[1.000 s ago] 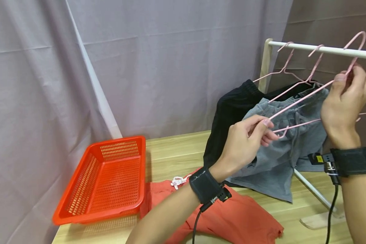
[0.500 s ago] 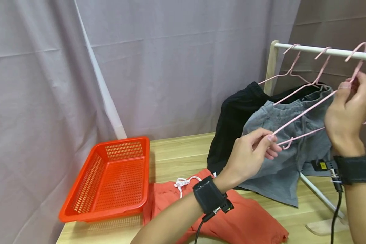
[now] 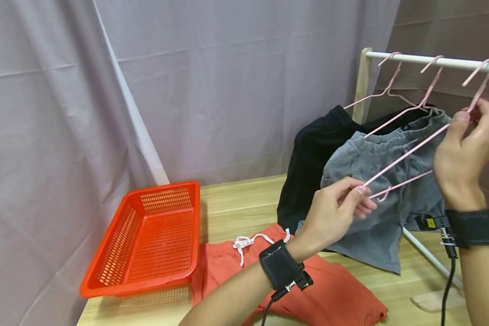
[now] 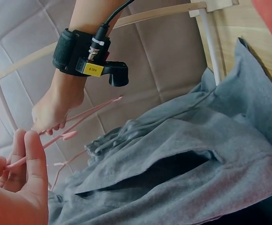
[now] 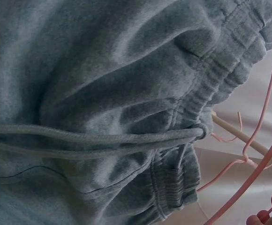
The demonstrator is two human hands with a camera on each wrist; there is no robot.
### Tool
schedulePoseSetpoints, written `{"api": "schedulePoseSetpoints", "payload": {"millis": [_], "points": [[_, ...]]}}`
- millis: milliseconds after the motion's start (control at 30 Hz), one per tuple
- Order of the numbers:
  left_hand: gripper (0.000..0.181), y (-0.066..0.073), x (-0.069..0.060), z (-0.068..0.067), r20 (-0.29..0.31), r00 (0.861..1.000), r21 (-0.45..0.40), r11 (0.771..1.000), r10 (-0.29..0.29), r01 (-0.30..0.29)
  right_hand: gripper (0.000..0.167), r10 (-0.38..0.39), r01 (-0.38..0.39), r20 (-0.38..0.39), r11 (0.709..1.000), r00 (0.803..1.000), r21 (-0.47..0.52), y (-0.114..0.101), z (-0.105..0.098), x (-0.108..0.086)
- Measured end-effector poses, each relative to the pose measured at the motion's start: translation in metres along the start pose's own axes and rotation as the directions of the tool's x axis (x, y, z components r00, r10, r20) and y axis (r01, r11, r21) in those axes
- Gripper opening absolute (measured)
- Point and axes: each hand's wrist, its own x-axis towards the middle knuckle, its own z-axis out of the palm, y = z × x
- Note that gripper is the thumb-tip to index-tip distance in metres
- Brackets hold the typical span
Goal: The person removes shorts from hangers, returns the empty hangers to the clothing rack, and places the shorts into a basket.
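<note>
My left hand (image 3: 334,210) pinches the left end of a bare pink hanger (image 3: 407,154) between thumb and fingers. Close under the hook, my right hand (image 3: 464,149) grips the same hanger; some of its fingers are hidden behind the palm. The hook (image 3: 477,72) lies over the white rail (image 3: 419,59), and the hanger tilts down to the left. Just behind it hang grey drawstring shorts (image 3: 371,244), which also fill much of the left wrist view and the right wrist view. Below the left forearm, coral shorts (image 3: 330,285) with a white drawstring lie on the table.
Black bottoms (image 3: 305,158) hang behind the grey shorts, on another pink hanger. The rack has a wooden post (image 3: 363,81) and a wooden foot (image 3: 436,301). At the left stands a red-orange plastic basket (image 3: 142,286), close to a grey curtain (image 3: 236,113).
The hanger's hook, raised above the rail a second ago, has come down onto it. My left hand has lowered slightly with its end of the hanger. The view has shifted a little.
</note>
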Motion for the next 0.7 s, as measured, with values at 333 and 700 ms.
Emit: {"api": "schedulePoseSetpoints", "payload": {"millis": [333, 700], "points": [[0.024, -0.001, -0.007, -0.007, 0.034, 0.998, -0.047, 0.997, -0.053, 0.054, 0.041, -0.056, 0.055, 0.008, 0.998, 0.998, 0.030, 0.008, -0.006, -0.005], [0.028, -0.006, -0.020, -0.025, 0.009, 0.999, -0.051, 0.998, -0.043, 0.043, 0.043, -0.126, 0.124, 0.035, 0.990, 0.991, 0.067, 0.001, -0.022, -0.033]]}}
